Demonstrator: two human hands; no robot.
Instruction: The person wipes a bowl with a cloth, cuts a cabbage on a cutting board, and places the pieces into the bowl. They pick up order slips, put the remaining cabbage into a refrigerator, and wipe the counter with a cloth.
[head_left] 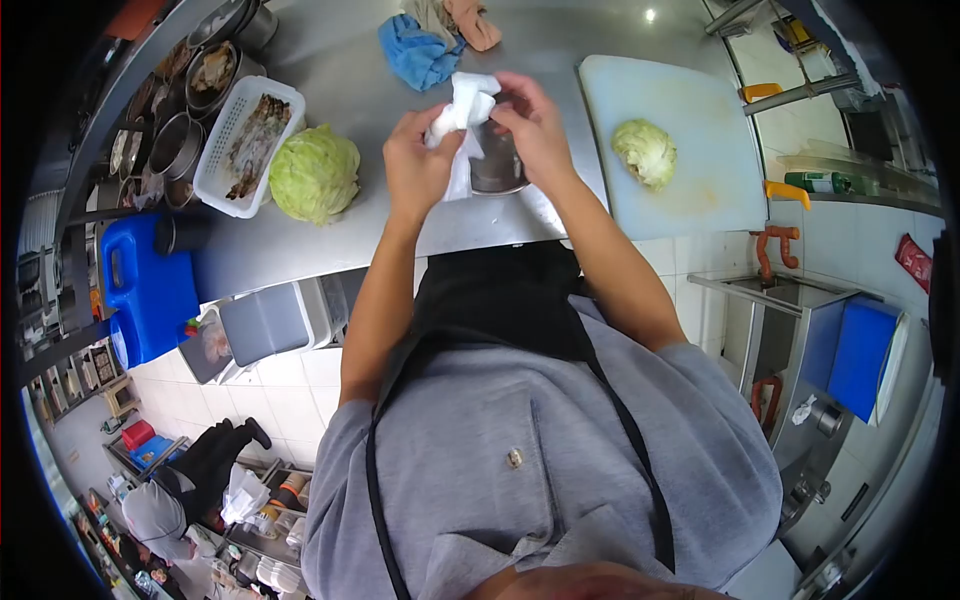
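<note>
Both of my hands grip a bunched-up white plastic bag (468, 105), thin and translucent where its lower end hangs down. My left hand (420, 155) pinches it from the left with bent fingers. On the other side, my right hand (535, 130) has its thumb and fingers closed on the bag's right edge. Below the bag a round metal bowl (497, 172) stands on the steel counter (400, 250), partly covered by my hands. A whole green cabbage (315, 173) lies left of my left hand. A smaller cabbage (645, 153) rests on the white cutting board (690, 200) at right.
A white perforated basket (210, 178) with dark food pieces stands beside the cabbage, near several metal pots (178, 147). Blue and peach cloths (418, 55) lie at the counter's back. A blue jerrycan (150, 285) is at left. Another person (195, 480) is at lower left.
</note>
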